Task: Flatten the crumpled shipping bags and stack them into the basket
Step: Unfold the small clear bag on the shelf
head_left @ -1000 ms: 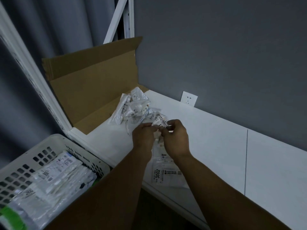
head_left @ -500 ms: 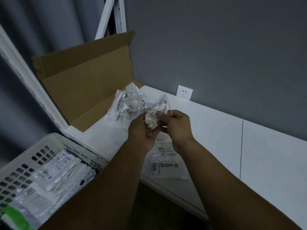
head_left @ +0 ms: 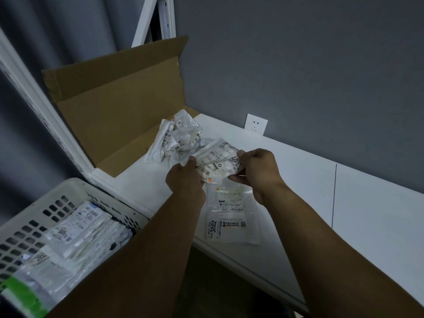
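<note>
Shipping bag [head_left: 218, 161], the one in hand, is held above the white table [head_left: 298, 180], just in front of the pile of crumpled bags [head_left: 179, 138] and over the far end of a flattened bag [head_left: 231, 216] that lies near the table's front edge. A second ago both hands were bunched together at the edge of the pile. Half a second ago they held a tight wad between them. Now they have drawn apart and the wad is opened into a wrinkled sheet with its printed label facing up. The left hand [head_left: 183, 177] pinches the sheet's left edge, and the right hand [head_left: 257, 168] grips the right edge with the thumb on top and the fingers curled beneath. I judge the flattening to be under way but unfinished, since the plastic is creased and sags between the two grips. It probably needs laying down and smoothing before it can go on the stack. The pile suggests several bags are yet to be done. The basket [head_left: 29, 228], white with slotted walls, stands at the lower left, below the table's edge. It holds a stack of flattened bags [head_left: 75, 237] with labels up, and a green patch [head_left: 25, 292] shows at its near corner. A cardboard box [head_left: 119, 106] lies open on its side at the back left of the table with its flap raised, and the pile rests at its mouth.
</note>
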The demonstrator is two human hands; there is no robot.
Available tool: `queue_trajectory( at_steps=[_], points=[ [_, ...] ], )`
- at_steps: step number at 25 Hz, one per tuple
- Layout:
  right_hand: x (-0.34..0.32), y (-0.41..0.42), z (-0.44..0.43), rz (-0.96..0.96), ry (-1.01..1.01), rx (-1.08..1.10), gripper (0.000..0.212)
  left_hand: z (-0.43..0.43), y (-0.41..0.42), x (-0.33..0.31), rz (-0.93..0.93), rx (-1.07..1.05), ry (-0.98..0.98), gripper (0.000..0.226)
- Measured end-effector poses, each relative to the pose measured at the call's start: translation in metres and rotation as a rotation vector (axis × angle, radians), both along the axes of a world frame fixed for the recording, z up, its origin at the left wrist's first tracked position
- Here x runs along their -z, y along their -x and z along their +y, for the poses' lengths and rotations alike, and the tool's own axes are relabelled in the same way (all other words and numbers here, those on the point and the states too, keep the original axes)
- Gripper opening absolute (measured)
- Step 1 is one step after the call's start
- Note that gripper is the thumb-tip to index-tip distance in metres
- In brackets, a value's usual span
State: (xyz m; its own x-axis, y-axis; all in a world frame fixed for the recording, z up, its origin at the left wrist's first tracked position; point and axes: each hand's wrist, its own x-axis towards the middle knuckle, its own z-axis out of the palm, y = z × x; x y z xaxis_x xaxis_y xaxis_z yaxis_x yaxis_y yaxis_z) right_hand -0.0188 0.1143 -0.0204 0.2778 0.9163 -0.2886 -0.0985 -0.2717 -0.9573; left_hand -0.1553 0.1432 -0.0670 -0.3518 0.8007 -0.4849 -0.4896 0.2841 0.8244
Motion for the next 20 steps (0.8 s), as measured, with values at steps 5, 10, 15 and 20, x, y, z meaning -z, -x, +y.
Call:
queue_trajectory(
  at_steps=[5,10,15,20],
  points=[
    [0.005,0.002,0.002,0.022,-0.043,0.114,0.036,-0.004,-0.009,0.007,0.044,-0.094,-0.025,0.009],
    [0.009,0.015,-0.007,0.134,0.12,-0.088,0.028,-0.001,-0.009,0.008,-0.086,-0.144,-0.106,0.023],
    [0.018,0.01,-0.001,0.097,0.035,0.022,0.027,-0.007,-0.009,-0.005,-0.311,-0.007,-0.107,0.027],
    [0.022,-0.009,0.004,-0.066,0.024,-0.021,0.025,-0.007,0.007,-0.016,-0.254,0.184,-0.069,0.036]
  ],
)
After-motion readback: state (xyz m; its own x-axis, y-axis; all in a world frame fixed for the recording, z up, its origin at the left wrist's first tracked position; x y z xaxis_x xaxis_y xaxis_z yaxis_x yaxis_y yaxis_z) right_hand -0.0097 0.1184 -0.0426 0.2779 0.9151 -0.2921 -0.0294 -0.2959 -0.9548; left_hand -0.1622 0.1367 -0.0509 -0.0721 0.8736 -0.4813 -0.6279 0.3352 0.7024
